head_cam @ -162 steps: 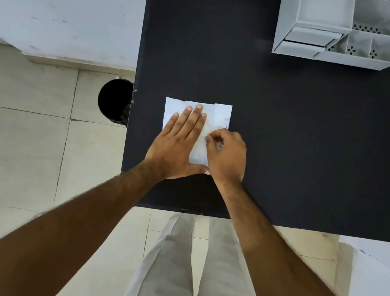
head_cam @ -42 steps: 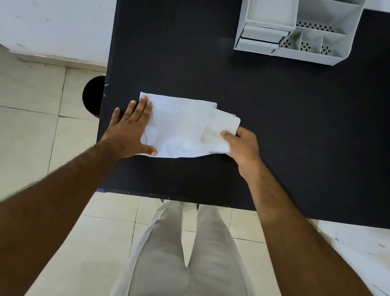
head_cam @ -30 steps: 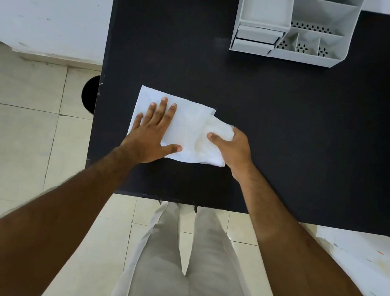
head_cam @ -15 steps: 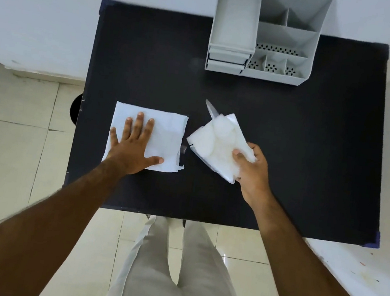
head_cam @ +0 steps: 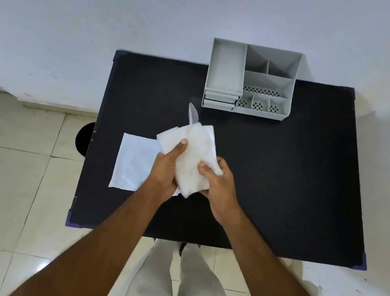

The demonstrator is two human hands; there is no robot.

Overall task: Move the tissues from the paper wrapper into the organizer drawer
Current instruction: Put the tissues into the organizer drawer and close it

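A white stack of tissues (head_cam: 191, 158) is held above the black table (head_cam: 271, 183), tilted, with a thin flap sticking up at its far end. My left hand (head_cam: 167, 169) grips its left side, thumb on top. My right hand (head_cam: 218, 185) grips its lower right edge. The flat white paper wrapper (head_cam: 133, 161) lies on the table to the left, partly under my left hand. The grey organizer (head_cam: 251, 80) stands at the table's far edge; its stacked drawers (head_cam: 219, 101) on the left front look closed.
The organizer has a long tray on top and several small perforated compartments on its right side. A white wall runs behind the table. A dark round bin (head_cam: 84, 141) sits on the tiled floor off the table's left edge.
My left hand left the wrapper and joined my right hand on the tissues. The tissues have risen and shifted slightly left over the wrapper's right edge. The camera view has pulled back.
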